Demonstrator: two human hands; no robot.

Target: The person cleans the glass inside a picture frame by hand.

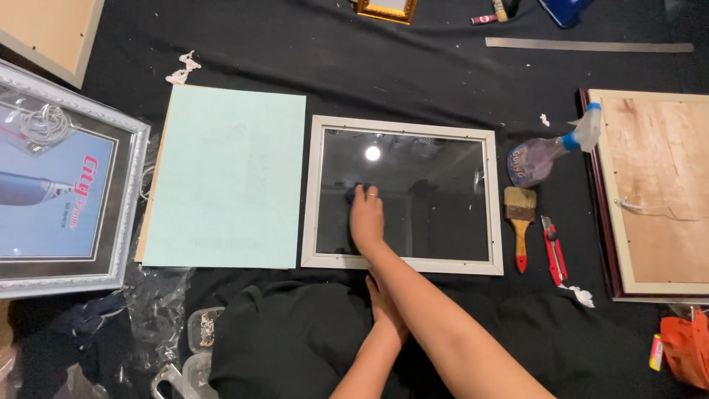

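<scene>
- White picture frame [402,262] with glass pane lies flat at centre of the black-covered counter [413,74], pane reflecting a ceiling light.
- Right hand [367,214] reaches across onto the glass, left part of the pane, palm down, fingers pressing a small dark cloth [354,192] against it; ring on one finger.
- Left hand [384,307] sits at 6 o'clock of the frame, just below its bottom rail, mostly hidden under the right forearm; whether it grips anything I cannot tell.
- Right forearm crosses the frame's bottom rail and blocks view of that stretch.
- 9 o'clock of frame: pale green mat board [225,177], just beside, lying on a tan backing sheet.
- Further at 9 o'clock: silver ornate frame [129,214] with blue poster, at the picture's left edge.
- 3 o'clock, near: spray bottle [539,159] lying on its side, paintbrush [521,222] with red-tipped handle, red utility knife [554,251].
- Further at 3 o'clock: dark wood frame face down [653,192], backing board and hanging wire showing.
- 1 o'clock, well apart: metal ruler [587,46].
- 12 o'clock, top edge: gold frame corner [385,9].
- 7 o'clock: clear plastic bag [155,310], small containers of hardware [203,329].
- 4 o'clock corner: orange item [683,347], unclear what.
</scene>
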